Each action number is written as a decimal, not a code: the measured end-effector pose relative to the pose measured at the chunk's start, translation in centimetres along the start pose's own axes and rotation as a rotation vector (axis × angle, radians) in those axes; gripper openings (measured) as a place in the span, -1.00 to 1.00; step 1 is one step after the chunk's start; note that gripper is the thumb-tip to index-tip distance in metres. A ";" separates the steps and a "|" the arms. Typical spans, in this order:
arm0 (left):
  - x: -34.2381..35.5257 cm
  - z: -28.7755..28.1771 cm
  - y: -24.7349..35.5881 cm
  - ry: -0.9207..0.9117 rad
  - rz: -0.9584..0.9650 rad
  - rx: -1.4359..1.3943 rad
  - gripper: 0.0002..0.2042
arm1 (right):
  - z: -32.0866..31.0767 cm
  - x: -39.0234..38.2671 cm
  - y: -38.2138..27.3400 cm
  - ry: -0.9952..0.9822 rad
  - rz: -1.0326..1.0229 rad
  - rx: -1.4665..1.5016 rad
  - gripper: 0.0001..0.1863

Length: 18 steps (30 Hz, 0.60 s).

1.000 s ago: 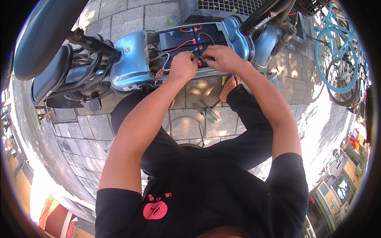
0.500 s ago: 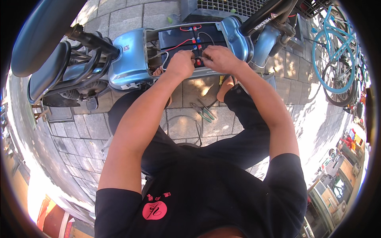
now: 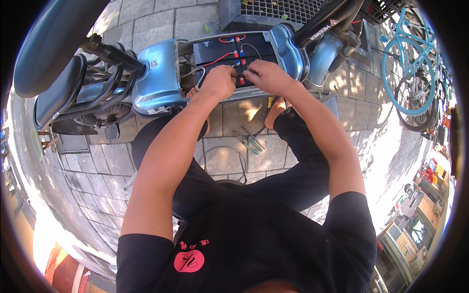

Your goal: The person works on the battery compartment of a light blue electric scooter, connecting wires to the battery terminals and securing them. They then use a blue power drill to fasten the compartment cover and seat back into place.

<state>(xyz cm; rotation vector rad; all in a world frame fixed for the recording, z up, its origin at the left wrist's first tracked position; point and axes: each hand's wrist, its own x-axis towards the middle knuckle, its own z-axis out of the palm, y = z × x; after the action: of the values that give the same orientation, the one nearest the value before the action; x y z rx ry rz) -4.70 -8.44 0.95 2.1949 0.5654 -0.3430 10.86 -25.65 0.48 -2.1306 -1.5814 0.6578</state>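
A blue electric scooter (image 3: 155, 73) stands across the far side, its floor compartment uncovered. Inside lie dark batteries (image 3: 215, 48) with red and blue terminals and thin wires linking them. My left hand (image 3: 220, 82) reaches over the compartment's near edge, fingers pinched on what looks like a thin wire by the terminals. Close beside it, my right hand (image 3: 266, 77) is closed with bent fingers over the same row of terminals; its fingertips hide whatever they hold. A red terminal (image 3: 242, 81) shows just below the gap between my hands. A red wire (image 3: 218, 59) runs across the batteries left of the terminals.
Pliers with green handles (image 3: 252, 144) lie on the paving between my legs, near a loose dark cable (image 3: 243, 163). The scooter's black seat (image 3: 53, 49) juts in at upper left. A metal grating (image 3: 281, 10) lies beyond; a light-blue bicycle (image 3: 410, 73) stands at right.
Both hands stay at the terminals with small finger shifts; the left has moved slightly left and down. The view has shifted a little.
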 end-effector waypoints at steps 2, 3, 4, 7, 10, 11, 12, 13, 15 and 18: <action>-0.1 -0.3 0.2 -0.025 0.006 0.016 -0.72 | -0.6 -0.2 -0.4 0.005 0.074 0.161 -0.74; -0.1 -0.3 0.2 -0.020 0.002 0.024 -0.72 | -0.6 -0.4 -0.1 -0.017 0.009 0.150 -0.78; 0.0 -0.2 0.2 -0.016 -0.001 0.032 -0.72 | -0.5 -0.4 0.0 -0.025 -0.008 0.115 -0.77; 0.0 -0.5 0.6 -0.028 -0.021 0.020 -0.73 | -0.1 -0.4 0.2 -0.058 -0.021 0.003 -0.75; 0.3 -0.2 -0.5 -0.019 -0.019 0.033 -0.74 | 0.5 0.7 0.6 -0.096 -0.017 -0.140 -0.64; 0.1 -0.3 -0.4 -0.012 -0.035 0.046 -0.74 | 0.7 0.9 0.8 -0.096 -0.022 -0.156 -0.62; 0.3 -0.2 -0.4 -0.004 -0.021 0.068 -0.74 | 0.7 0.6 0.8 -0.099 -0.020 -0.172 -0.60; 0.5 0.2 -0.8 -0.001 -0.022 0.053 -0.74 | 0.5 0.4 0.5 -0.078 -0.003 -0.145 -0.64; 0.7 0.1 -0.5 -0.014 -0.018 0.072 -0.72 | 0.2 -0.1 0.1 0.020 0.006 -0.019 -0.68; 0.9 0.1 -0.4 -0.017 -0.010 0.092 -0.72 | 0.5 -0.4 0.3 -0.026 -0.030 -0.091 -0.63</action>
<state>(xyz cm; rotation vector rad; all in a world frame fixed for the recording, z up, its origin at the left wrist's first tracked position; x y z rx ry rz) -4.14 -8.06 0.20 2.2764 0.5611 -0.3996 10.70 -26.14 -0.05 -2.1667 -1.6834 0.6168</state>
